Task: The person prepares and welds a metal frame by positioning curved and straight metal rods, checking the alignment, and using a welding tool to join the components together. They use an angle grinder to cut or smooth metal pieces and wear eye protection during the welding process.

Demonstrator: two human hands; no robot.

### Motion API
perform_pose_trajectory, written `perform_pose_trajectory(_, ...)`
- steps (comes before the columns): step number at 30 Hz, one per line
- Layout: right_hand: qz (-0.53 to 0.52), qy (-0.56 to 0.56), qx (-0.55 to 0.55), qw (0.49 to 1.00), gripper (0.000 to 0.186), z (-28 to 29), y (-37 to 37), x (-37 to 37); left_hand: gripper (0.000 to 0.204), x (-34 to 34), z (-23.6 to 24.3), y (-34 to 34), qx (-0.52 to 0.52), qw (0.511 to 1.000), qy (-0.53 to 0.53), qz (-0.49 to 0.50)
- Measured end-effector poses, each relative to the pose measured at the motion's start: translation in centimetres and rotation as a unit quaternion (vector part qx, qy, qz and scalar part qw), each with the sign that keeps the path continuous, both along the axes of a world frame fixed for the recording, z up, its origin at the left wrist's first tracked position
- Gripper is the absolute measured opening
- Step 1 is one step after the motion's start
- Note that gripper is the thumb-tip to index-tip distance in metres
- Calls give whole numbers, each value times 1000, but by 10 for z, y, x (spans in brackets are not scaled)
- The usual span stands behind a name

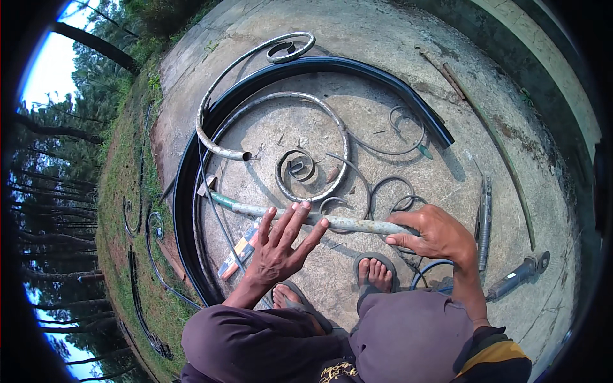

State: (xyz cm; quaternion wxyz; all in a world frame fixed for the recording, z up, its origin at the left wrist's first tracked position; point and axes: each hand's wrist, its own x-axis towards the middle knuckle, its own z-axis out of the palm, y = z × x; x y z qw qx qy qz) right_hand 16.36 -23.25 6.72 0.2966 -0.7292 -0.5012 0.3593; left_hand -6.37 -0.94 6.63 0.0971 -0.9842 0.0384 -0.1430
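Pale, green-ended pipe (364, 225), apparently scuffed

"What's the ground like?"

"A rough grey concrete slab (370, 29), outdoors, stained and cracked in places, filling the middle."

"And its edges?"

"Toward nine o'clock lies a grass strip (115, 217), green with brown patches. Leafy bushes (166, 16) crowd eleven o'clock. A pale ledge (539, 48) curves from half past one to nearly three, a darker band (498, 45) just inside it."

"Beyond the grass?"

"Slim dark tree trunks (57, 239) from eight to ten, bright sky (51, 70) showing between them."

"The light?"

"Daylight, strong enough to throw shadows (452, 165) on the concrete."
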Motion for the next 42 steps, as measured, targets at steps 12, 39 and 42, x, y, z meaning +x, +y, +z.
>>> perform_pose_trajectory(12, -106, -209, 16, 972, 35, 48, -21, -4, 26, 64, -10, -2, -163, 985, 32, -52)
perform_pose_trajectory(39, -166, -415, 55, 893, 29, 75, 13, -57, 28, 95, -24, 55, -245, 944, -170, -144)
perform_pose_trajectory(42, -164, -429, 52, 887, 28, 82, 12, -56, 28, 100, -20, 55, -249, 939, -182, -150)
